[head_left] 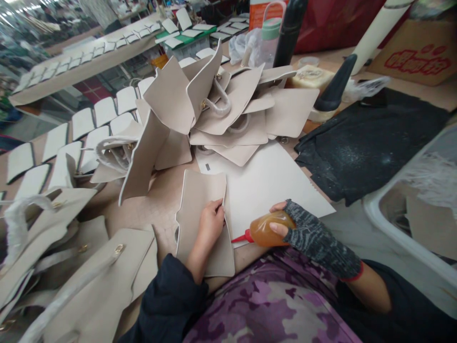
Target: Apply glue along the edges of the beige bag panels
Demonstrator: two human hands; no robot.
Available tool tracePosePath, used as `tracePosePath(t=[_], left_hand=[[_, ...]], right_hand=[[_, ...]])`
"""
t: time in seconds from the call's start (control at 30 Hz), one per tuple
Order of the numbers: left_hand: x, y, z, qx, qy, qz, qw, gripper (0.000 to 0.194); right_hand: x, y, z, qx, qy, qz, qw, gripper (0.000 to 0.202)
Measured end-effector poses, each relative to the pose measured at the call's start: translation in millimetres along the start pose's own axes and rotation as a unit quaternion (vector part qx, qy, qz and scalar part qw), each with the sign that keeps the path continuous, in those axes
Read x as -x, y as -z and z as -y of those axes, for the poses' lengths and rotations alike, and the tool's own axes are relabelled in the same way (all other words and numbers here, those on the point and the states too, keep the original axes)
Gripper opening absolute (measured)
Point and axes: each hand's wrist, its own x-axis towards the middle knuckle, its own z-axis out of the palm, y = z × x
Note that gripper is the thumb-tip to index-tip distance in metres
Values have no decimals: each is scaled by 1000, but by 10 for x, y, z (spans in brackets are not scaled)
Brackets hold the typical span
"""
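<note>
My bare left hand [210,225] lies over a beige leather bag piece [193,190], its fingers closed on the piece's right-hand edge. In my right hand [303,233], which wears a grey knitted fingerless glove, is a squeeze bottle [262,228] of amber liquid, probably glue. The bottle is tipped on its side, and its red nozzle points left at the edge of the bag piece. Whether the tip touches that edge I cannot tell. A white sheet [271,176] lies on the table behind the bottle.
Beige bag parts with wrapped handles [228,95] are heaped behind the sheet. More half-made bags [96,276] lie at the left. Pale panels [84,124] stand in rows beyond. To the right are a black cloth [367,138] and a white bin [396,228].
</note>
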Motion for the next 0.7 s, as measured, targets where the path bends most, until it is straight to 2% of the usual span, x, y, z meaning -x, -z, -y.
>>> tracePosePath(t=[0.2, 0.53, 0.63, 0.7], left_hand=[[-7, -12, 55, -1, 4, -5, 1000, 34], [17, -31, 33, 19, 28, 0, 999, 35], [21, -31, 23, 6, 26, 6, 1000, 36], [34, -22, -12, -10, 24, 14, 1000, 35]], right_hand=[[59, 26, 5, -22, -24, 24, 999, 28], [125, 1, -99, -85, -74, 46, 993, 31], [57, 61, -166, -152, -123, 68, 978, 28], [-5, 117, -192, -225, -172, 79, 956, 26]])
